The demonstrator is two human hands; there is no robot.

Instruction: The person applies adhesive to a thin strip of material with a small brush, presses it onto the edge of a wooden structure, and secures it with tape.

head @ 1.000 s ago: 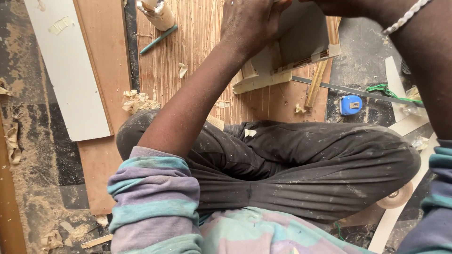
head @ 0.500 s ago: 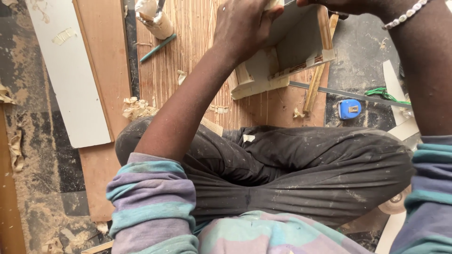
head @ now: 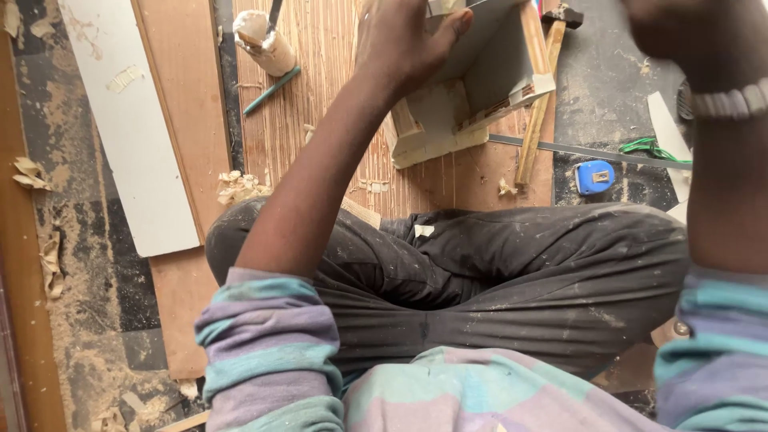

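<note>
I sit cross-legged on the floor in dark trousers. My left hand [head: 404, 40] grips the upper left edge of a small white open box of board [head: 480, 80], which stands tilted on a striped plywood sheet [head: 320, 128]. My right hand [head: 688, 32] hovers blurred at the top right, clear of the box, with a beaded bracelet [head: 724, 100] at the wrist. Its fingers look curled, but I cannot make out whether anything is in them. A hammer with a wooden handle [head: 534, 112] lies along the box's right side.
A blue tape measure [head: 594, 176], a green cord [head: 648, 148] and a thin metal strip [head: 584, 150] lie at the right. At the left are a white panel [head: 132, 120], a brown board [head: 192, 96], a wrapped container [head: 264, 40], a green pencil [head: 272, 90] and wood shavings [head: 240, 186].
The box and hammer have slid lower in view as my head tilted. My right hand has come off the box and moved to the upper right. The left hand keeps its grip.
</note>
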